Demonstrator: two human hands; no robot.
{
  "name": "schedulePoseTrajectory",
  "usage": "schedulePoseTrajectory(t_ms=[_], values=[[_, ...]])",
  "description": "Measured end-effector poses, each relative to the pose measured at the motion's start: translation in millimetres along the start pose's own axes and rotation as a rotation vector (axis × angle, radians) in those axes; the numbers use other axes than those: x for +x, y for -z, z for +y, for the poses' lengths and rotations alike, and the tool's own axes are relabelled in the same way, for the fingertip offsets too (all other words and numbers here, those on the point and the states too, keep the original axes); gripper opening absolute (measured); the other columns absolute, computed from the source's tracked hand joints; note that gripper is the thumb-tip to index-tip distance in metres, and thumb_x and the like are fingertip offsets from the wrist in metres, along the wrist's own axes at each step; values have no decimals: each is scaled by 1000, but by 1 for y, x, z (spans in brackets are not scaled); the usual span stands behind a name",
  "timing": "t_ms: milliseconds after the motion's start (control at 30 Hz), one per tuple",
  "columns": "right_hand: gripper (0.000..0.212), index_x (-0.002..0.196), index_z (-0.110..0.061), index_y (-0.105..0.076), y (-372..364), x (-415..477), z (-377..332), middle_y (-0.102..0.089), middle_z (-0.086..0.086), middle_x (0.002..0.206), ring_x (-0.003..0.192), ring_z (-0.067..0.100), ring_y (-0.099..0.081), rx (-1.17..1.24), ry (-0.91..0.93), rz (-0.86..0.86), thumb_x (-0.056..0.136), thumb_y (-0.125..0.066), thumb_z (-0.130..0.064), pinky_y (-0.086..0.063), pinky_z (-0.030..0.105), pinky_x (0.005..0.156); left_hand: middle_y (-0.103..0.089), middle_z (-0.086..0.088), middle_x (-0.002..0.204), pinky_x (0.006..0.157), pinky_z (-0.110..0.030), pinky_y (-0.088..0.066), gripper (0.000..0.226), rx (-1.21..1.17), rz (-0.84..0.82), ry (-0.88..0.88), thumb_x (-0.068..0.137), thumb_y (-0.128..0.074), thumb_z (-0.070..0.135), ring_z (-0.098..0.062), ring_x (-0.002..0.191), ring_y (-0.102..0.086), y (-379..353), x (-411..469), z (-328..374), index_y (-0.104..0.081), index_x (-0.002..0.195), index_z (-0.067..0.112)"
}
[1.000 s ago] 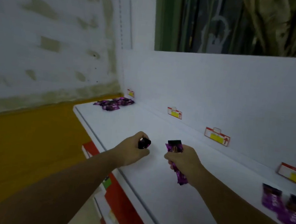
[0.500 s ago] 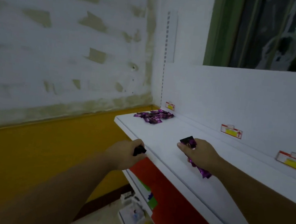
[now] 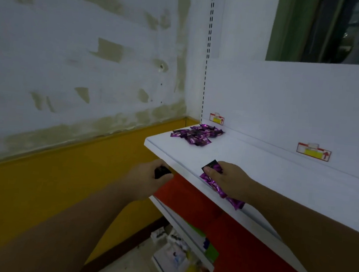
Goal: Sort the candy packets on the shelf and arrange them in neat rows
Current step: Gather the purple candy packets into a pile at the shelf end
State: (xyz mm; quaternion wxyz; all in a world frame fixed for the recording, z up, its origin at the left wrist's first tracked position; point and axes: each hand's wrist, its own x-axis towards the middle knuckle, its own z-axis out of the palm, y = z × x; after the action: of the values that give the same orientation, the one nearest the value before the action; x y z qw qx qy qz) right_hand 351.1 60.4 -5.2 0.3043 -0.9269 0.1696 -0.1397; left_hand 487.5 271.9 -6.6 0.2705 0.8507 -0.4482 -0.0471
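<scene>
- At the front edge of the shelf [image 3: 259, 165], the right hand [image 3: 232, 180] curls its fingers round several purple candy packets [image 3: 213, 184].
- Just off that edge, the left hand [image 3: 148, 181] clamps a small dark thing [image 3: 161, 171].
- At the shelf's far end lies a loose pile of packets [image 3: 196, 134].

Purple packets [image 3: 196, 134], white shelf [image 3: 259, 165].

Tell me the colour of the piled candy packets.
The candy packets are shiny purple; head view.

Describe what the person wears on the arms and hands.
Nothing that shows. The left hand and right hand are ungloved, with no visible ring, watch or band. The left forearm and right forearm are uncovered to the frame edge.
</scene>
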Motion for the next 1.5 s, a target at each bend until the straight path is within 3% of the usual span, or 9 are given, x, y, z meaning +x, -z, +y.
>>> schedulePoseTrajectory(t_ms=[267, 367, 467, 700, 833, 1000, 1167, 1367, 1500], values=[[32, 82, -6, -52, -16, 97, -11, -57, 8, 67, 44, 11, -57, 210, -2, -32, 92, -54, -36, -46, 20, 40, -56, 5, 116, 58, -14, -38, 47, 175, -60, 35, 88, -49, 55, -4, 74, -53, 29, 66, -44, -38, 131, 39], [31, 78, -8, -49, -32, 129, -12, -55, 10, 67, 52, 19, -57, 217, 10, -63, 92, -54, -34, -55, 31, 49, -58, 3, 116, 59, -15, -38, 43, 118, -33, 58, 89, -51, 51, -6, 75, -56, 35, 94, -63, -42, 128, 36], [29, 77, -13, -47, -45, 150, -10, -53, 5, 64, 49, 15, -55, 214, -49, -65, 94, -50, -36, -50, 23, 44, -59, 5, 107, 58, -13, -39, 35, 42, 1, 41, 88, -53, 51, -2, 73, -56, 32, 115, -79, -49, 119, 35], [35, 99, -14, -51, -61, 183, 7, -59, 2, 84, 75, 16, -52, 40, -162, 276, 96, -36, -45, -37, 27, 68, -52, 13, 93, 61, -19, -47, 24, -98, 59, -77, 88, -54, 47, -2, 77, -54, 18, 173, -112, -53, 109, 36], [24, 84, -24, -47, -66, 204, 7, -50, -14, 73, 68, 5, -47, 28, -208, 443, 96, -39, -42, -33, 25, 65, -50, 24, 90, 69, -26, -55, 21, -204, -48, -176, 84, -59, 49, -3, 79, -56, 23, 207, -137, -51, 103, 43], [17, 84, -28, -48, -79, 224, -3, -51, -18, 73, 67, -4, -47, 30, -331, 554, 95, -46, -40, -33, 16, 57, -49, 23, 89, 58, -9, -43, 33, -235, -106, -303, 78, -68, 46, -1, 79, -54, 30, 255, -164, -49, 105, 42], [12, 88, -27, -52, -103, 222, -5, -55, -20, 74, 68, -5, -52, 23, -369, 714, 93, -52, -38, -34, 8, 53, -56, 2, 110, 80, -21, -45, 41, -384, -62, -332, 81, -68, 37, -10, 96, -53, 8, 284, -173, -57, 119, 25], [11, 102, -28, -53, -108, 247, -6, -56, -25, 83, 75, -14, -53, 39, -322, 794, 93, -51, -35, -37, -1, 63, -57, 4, 126, 95, -27, -45, 59, -446, -132, -400, 77, -71, 40, -8, 110, -52, -15, 316, -167, -50, 131, 27], [28, 119, -22, -55, -116, 255, 2, -55, -14, 102, 93, 2, -51, -39, -257, 711, 94, -50, -33, -38, 15, 82, -59, 5, 126, 100, -33, -45, 63, -424, -197, -459, 75, -70, 45, -11, 115, -52, -26, 330, -152, -48, 131, 26]])
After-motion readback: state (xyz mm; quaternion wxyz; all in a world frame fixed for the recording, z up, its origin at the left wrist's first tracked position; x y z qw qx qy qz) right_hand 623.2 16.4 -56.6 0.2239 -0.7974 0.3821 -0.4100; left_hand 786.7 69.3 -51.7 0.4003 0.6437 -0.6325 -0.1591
